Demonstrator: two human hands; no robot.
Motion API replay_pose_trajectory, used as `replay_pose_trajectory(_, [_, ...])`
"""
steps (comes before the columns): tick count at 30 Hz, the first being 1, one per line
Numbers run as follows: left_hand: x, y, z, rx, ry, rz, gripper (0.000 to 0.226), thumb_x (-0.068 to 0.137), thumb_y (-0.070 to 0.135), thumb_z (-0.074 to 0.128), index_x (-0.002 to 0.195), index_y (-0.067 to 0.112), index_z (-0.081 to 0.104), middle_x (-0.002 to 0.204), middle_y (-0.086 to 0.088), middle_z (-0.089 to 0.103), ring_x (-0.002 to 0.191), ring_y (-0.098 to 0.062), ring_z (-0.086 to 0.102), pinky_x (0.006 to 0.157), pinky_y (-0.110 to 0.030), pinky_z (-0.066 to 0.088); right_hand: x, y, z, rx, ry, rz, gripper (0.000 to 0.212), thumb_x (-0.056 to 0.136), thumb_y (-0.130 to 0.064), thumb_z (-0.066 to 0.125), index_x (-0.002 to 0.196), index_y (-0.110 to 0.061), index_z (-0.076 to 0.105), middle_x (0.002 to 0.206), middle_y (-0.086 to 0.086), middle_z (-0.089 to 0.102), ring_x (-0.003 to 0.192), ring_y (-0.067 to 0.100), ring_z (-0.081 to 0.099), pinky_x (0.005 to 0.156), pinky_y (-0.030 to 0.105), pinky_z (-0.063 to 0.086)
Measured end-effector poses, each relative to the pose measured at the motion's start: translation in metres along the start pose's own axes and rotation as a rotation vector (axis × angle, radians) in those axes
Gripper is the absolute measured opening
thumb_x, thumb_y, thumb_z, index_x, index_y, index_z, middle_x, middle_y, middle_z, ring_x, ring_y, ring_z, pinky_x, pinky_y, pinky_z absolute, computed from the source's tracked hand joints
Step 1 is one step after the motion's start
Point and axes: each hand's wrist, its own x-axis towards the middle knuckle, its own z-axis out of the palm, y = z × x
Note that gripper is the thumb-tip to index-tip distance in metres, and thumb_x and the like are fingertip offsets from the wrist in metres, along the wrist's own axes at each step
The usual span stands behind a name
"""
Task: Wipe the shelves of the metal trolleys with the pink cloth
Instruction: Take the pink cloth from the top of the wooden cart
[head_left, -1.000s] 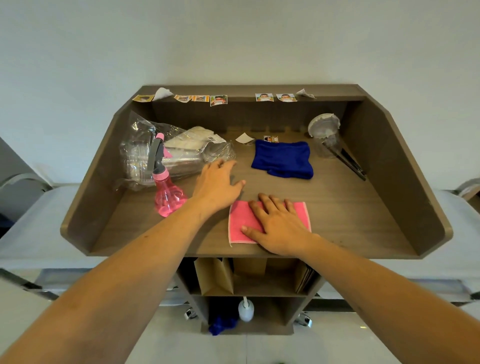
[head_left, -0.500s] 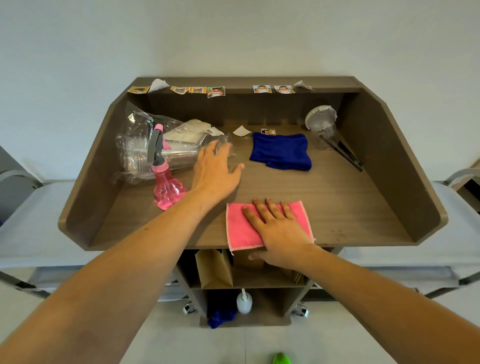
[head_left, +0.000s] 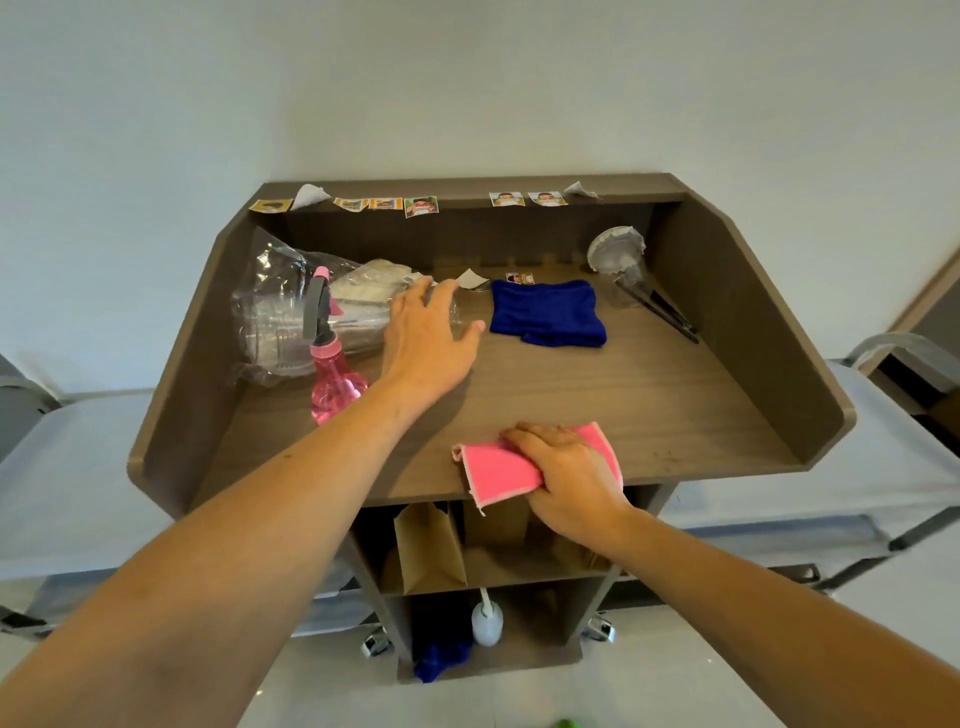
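Note:
The pink cloth (head_left: 496, 475) lies at the front edge of the brown wooden cart top (head_left: 649, 395), its near part hanging over the edge. My right hand (head_left: 569, 475) grips it, fingers curled over the top and the thumb under the edge. My left hand (head_left: 428, 338) is flat with fingers spread, reaching over the tabletop and touching the clear plastic bag (head_left: 280, 312). Grey metal trolley shelves show on the left (head_left: 67, 467) and on the right (head_left: 893, 467) behind the cart.
A pink spray bottle (head_left: 330, 374) stands beside my left wrist. A folded blue cloth (head_left: 548, 312) lies at the back middle, a clear cup with tongs (head_left: 623, 265) at the back right. Raised walls ring three sides. Lower shelves hold paper bags (head_left: 428, 551) and a white bottle (head_left: 487, 621).
My right hand has dragged the pink cloth toward the front edge and curled round it; the cloth now bunches and hangs over. My left hand moved farther back onto the plastic bag.

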Motion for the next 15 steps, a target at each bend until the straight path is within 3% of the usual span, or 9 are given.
replay_pose_trajectory(4, [0.000,0.002,-0.002,-0.009,-0.005,0.016,0.062,0.095,0.046,0.061,0.149,0.024,0.041,0.158,-0.008,0.031,0.146,-0.029,0.025,0.117,-0.052,0.032,-0.004,-0.002,0.000,-0.095,-0.085,-0.017,0.062,0.090,-0.023,0.069,0.149,-0.026,0.049,0.160,0.004,0.040,0.150,0.024,0.031,0.123,0.037,0.013])
replay_pose_trajectory(7, [0.001,0.001,-0.002,-0.020,0.002,0.017,0.061,0.094,0.046,0.061,0.148,0.024,0.042,0.157,-0.008,0.033,0.146,-0.030,0.026,0.117,-0.052,0.032,-0.007,-0.004,0.002,-0.025,0.065,0.019,0.049,0.089,-0.017,0.073,0.137,-0.022,0.063,0.143,0.003,0.058,0.135,0.024,0.046,0.111,0.032,0.028])
replay_pose_trajectory(10, [0.003,0.002,0.000,-0.028,-0.005,0.016,0.059,0.094,0.046,0.061,0.146,0.025,0.043,0.155,-0.008,0.035,0.144,-0.030,0.029,0.116,-0.050,0.033,-0.002,-0.008,-0.004,0.170,0.242,0.198,0.041,0.088,-0.013,0.077,0.127,-0.020,0.068,0.118,-0.004,0.065,0.115,0.015,0.054,0.093,0.027,0.042])
replay_pose_trajectory(13, [0.008,0.007,0.002,-0.044,-0.008,0.004,0.056,0.095,0.046,0.061,0.145,0.025,0.046,0.152,-0.006,0.040,0.141,-0.027,0.033,0.112,-0.045,0.033,0.017,-0.010,-0.023,0.531,0.304,0.400,0.030,0.095,-0.012,0.068,0.123,-0.024,0.065,0.105,-0.016,0.065,0.099,0.002,0.061,0.073,0.017,0.051])
replay_pose_trajectory(15, [0.012,0.013,0.000,-0.095,-0.005,0.000,0.050,0.097,0.046,0.058,0.141,0.025,0.051,0.145,-0.004,0.049,0.135,-0.025,0.041,0.106,-0.040,0.037,0.032,-0.008,-0.040,0.719,0.367,0.490,0.017,0.099,-0.018,0.065,0.114,-0.025,0.065,0.102,-0.014,0.066,0.096,0.007,0.064,0.070,0.022,0.052])
